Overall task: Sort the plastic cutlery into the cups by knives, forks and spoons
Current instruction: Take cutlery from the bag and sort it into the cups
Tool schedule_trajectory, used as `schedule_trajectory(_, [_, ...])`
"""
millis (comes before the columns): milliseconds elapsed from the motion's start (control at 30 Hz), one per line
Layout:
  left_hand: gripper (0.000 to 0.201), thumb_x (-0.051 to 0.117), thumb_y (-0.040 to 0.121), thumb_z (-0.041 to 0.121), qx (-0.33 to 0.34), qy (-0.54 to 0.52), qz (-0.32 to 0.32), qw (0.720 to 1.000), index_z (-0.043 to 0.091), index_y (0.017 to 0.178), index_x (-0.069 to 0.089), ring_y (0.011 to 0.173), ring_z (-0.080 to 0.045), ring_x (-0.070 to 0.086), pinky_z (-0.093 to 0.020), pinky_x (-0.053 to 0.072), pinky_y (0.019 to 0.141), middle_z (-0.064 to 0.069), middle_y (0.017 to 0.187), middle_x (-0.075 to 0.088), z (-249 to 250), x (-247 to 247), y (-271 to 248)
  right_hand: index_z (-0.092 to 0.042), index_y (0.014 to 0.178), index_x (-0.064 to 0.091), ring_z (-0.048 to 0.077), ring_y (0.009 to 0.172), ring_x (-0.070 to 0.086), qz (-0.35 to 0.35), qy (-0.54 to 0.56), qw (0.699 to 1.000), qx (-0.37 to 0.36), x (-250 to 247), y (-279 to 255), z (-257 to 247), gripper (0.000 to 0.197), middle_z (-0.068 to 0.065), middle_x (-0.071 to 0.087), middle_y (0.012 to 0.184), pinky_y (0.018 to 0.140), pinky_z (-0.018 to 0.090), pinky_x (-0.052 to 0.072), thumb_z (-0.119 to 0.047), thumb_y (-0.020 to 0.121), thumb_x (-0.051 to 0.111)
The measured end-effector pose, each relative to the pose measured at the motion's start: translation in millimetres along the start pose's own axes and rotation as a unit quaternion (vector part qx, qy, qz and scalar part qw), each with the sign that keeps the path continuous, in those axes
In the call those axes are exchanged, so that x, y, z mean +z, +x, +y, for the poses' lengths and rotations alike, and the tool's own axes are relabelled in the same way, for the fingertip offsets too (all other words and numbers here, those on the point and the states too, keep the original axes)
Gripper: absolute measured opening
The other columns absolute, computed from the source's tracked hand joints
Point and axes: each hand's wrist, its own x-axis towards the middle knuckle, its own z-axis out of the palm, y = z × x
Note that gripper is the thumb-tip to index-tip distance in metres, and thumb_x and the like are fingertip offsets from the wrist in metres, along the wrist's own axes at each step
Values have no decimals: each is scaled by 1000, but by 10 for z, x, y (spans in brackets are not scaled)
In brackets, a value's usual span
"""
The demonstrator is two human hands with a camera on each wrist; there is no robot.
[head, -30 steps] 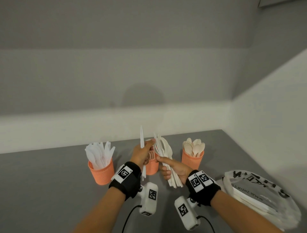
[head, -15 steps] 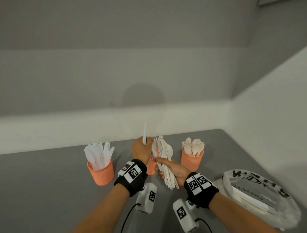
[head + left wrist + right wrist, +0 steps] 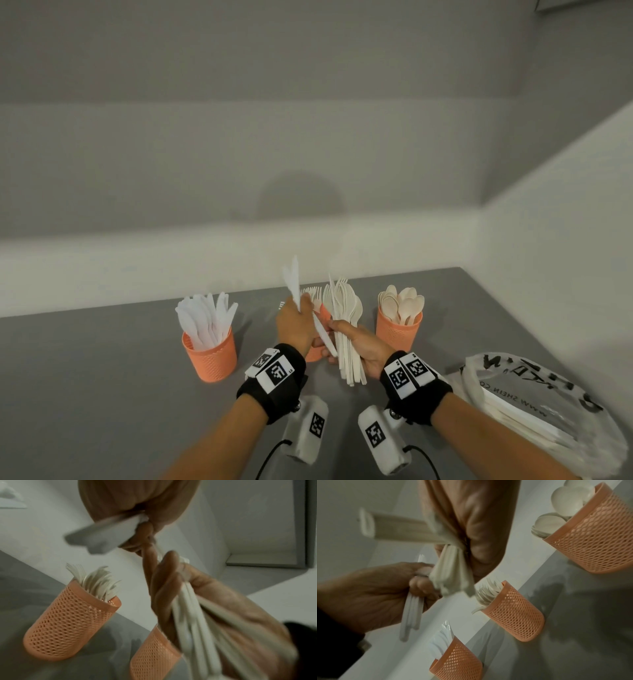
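1. White plastic knives (image 3: 295, 287) stand nearly upright in the left hand (image 3: 295, 325), whose fingers are curled around their handles; the blades point up and slightly away.
2. Just beside it, the right hand (image 3: 359, 344) grips a bundle of mixed cutlery (image 3: 344, 308), with fork tines and a spoon bowl showing at the top and handles hanging below the palm.
3. Behind and between the hands sits the fork cup (image 3: 513, 609), partly hidden in the head view.
4. Well to the left stands the knife cup (image 3: 210, 354), already bristling with knives; the spoon cup (image 3: 399, 330) is off to the right.
5. Judged from this layout, the knives must travel leftward to their cup, and the left hand is the nearer one, with their long axis already close to vertical for dropping in.
6. A plastic bag (image 3: 548, 411) lies at the table's right edge.
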Motion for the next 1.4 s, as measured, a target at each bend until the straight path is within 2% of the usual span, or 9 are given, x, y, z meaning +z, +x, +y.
schedule_trajectory(167, [21,41,98,25,-78,-113,-19,990,9,84,43,34,-9,46,-20,41,36,-2,52,43,86,-179,187,-11,92,57,11,41,52,-5,-49,998,38,-62,3,15,16,0,53,48,54,29,56,-25,94,49])
schedule_trajectory(400, [18,63,86,20,-80,-82,-71,991,13,72,56,28,-2,40,-10,29,31,6,43,47,156,-207,213,-16,93,51,9,36,39,-62,-63,995,50,45,60,33,3,-5,41,44,43,19,40,-18,93,50])
schedule_trajectory(567, [28,60,88,17,-28,-48,18,998,15,62,50,57,-18,50,-26,44,59,-3,60,52,100,-184,258,-14,90,54,10,40,45,-60,-59,996,44,73,105,68,6,-1,51,53,44,20,42,-20,91,54])
schedule_trajectory(767, [19,47,95,23,16,-49,87,995,11,80,46,59,-15,47,-29,42,62,-1,66,47,117,-237,288,-12,92,60,9,39,48,-20,24,999,12,46,202,111,17,3,60,58,43,21,47,-26,95,50])
schedule_trajectory(967, [26,61,87,13,-26,-70,5,997,15,65,49,41,-7,48,-13,36,38,-1,55,51,-23,-241,96,-8,89,62,11,36,48,3,8,1000,-14,152,280,94,21,6,61,55,41,21,45,-23,95,50])
schedule_trajectory(1067, [26,56,91,13,-46,-77,-22,996,11,65,52,36,-6,49,-15,38,39,-7,55,54,-127,-257,22,-4,88,60,13,39,53,-6,-26,999,-22,238,308,98,24,6,63,55,42,22,48,-24,96,49])
schedule_trajectory(1233, [33,41,98,21,-90,-95,36,991,6,72,56,56,-18,57,-29,47,64,-6,60,59,-220,-439,78,-5,133,36,27,61,70,10,-83,996,-31,297,372,208,59,19,70,80,50,31,56,-30,87,63])
schedule_trajectory(1300, [34,39,99,25,-107,-119,53,986,8,73,52,49,-14,56,-28,48,58,-5,58,56,-285,-571,127,-3,126,40,21,46,63,9,-86,996,-34,279,381,230,46,12,65,61,43,27,53,-26,91,58])
schedule_trajectory(1400, [30,48,96,28,-106,-159,90,977,9,73,49,34,-9,48,-26,46,42,-5,51,46,-344,-822,202,-10,91,52,8,31,39,12,-90,995,-44,243,379,244,17,-3,43,42,35,18,40,-27,93,54])
